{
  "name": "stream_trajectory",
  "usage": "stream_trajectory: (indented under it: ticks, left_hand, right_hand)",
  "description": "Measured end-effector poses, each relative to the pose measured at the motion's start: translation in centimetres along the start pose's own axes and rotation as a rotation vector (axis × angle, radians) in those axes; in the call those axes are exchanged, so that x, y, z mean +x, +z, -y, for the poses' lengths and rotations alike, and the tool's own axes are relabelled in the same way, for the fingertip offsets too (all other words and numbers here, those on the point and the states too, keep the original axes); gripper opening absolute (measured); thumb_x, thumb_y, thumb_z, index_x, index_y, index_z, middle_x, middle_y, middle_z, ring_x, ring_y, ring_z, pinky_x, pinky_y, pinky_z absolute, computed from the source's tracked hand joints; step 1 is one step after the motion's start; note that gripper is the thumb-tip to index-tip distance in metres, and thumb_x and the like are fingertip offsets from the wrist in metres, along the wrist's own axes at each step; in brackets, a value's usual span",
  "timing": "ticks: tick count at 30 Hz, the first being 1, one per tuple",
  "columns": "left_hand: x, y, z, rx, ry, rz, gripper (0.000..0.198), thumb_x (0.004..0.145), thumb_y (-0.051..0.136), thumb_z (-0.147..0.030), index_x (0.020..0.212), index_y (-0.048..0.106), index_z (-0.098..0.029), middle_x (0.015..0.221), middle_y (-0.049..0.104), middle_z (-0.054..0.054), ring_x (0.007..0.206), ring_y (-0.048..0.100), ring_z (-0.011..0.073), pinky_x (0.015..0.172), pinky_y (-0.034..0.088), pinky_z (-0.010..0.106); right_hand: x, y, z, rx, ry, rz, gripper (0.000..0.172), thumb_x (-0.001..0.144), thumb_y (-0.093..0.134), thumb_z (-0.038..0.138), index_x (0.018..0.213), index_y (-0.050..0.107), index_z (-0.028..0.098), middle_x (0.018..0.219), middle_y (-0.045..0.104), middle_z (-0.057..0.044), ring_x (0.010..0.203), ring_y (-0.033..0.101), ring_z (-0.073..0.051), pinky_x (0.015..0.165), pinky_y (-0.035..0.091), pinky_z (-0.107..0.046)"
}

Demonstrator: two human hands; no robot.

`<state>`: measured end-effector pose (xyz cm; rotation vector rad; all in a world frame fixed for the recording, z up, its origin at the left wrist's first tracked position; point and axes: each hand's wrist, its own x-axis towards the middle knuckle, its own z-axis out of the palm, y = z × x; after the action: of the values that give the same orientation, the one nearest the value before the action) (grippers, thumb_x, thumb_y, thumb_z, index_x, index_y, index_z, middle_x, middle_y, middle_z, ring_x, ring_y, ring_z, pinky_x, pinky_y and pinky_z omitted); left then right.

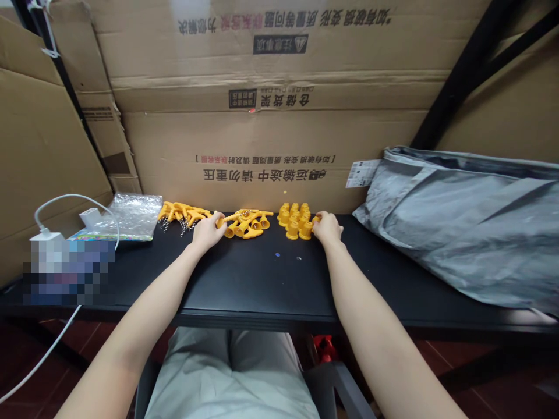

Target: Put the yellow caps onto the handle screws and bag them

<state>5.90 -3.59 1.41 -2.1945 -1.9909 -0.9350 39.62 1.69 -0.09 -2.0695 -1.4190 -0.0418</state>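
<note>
Near the back of the black table, my left hand (208,231) is closed on a yellow plastic piece between two piles. Left of it lie several yellow handles with metal corkscrew spirals (181,214). Just right of that hand is a pile of yellow plastic parts (248,223), some with round, hollow ends. My right hand (328,227) has its fingers closed around a yellow cup-shaped piece at the right end of a group of upright yellow cup-shaped pieces (296,221). My fingers partly hide both held pieces.
Cardboard (262,134) stands behind the black table (262,285). A grey bag (463,227) lies at the right. Toward the left are clear plastic packaging (135,215), a white charger (47,250) with a cable, and a blurred-out object (82,279).
</note>
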Motion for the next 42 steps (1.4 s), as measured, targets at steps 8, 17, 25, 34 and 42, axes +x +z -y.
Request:
stream_trajectory:
  ticks: [8,17,25,34,42]
  left_hand:
    - [0.7,-0.2,1.5,-0.002,-0.138,-0.093,0.038,0.087,0.047,-0.036,0.120,0.064,-0.028,0.096,0.073,0.008,0.090,0.066,0.0238,0.079,0.047,0.032]
    - [1.6,-1.1,3.9,-0.204,-0.287,-0.225,0.033,0.083,0.044,-0.022,0.110,0.063,-0.021,0.092,0.071,0.006,0.088,0.065,0.0188,0.080,0.048,0.029]
    - [2.8,-0.2,5.6,-0.555,-0.205,-0.217,0.048,0.081,0.045,-0.020,0.129,0.045,-0.021,0.114,0.061,0.009,0.090,0.063,0.0141,0.083,0.051,0.030]
    - [4.6,-0.6,9.1,0.007,-0.148,-0.071,0.062,0.080,0.054,-0.032,0.138,0.037,-0.021,0.136,0.048,0.015,0.129,0.040,0.0314,0.104,0.035,0.051]
    - [6.5,-1.2,12.2,0.309,-0.113,0.105,0.057,0.074,0.047,-0.015,0.129,0.053,-0.026,0.131,0.053,0.013,0.130,0.037,0.0321,0.105,0.029,0.052]
  right_hand:
    - [-0.2,-1.1,0.8,0.086,0.050,-0.065,0.037,0.087,0.039,0.017,0.116,0.062,0.016,0.116,0.059,-0.015,0.105,0.055,-0.027,0.089,0.039,-0.042]
    - [-2.3,-1.9,4.6,0.098,-0.319,-0.249,0.033,0.088,0.034,0.019,0.106,0.061,0.015,0.112,0.062,-0.014,0.106,0.053,-0.026,0.087,0.033,-0.037]
    - [-5.0,0.8,8.1,0.036,-0.819,-0.071,0.026,0.086,0.042,0.012,0.101,0.063,0.015,0.104,0.066,-0.012,0.098,0.057,-0.025,0.083,0.035,-0.036]
    - [-6.5,2.5,8.7,0.012,-1.079,0.032,0.021,0.087,0.044,0.010,0.095,0.063,0.016,0.099,0.067,-0.012,0.093,0.058,-0.023,0.078,0.036,-0.034]
    - [-6.1,2.8,8.5,0.027,-1.083,0.021,0.020,0.086,0.045,0.010,0.094,0.062,0.017,0.098,0.067,-0.011,0.092,0.058,-0.023,0.076,0.035,-0.033]
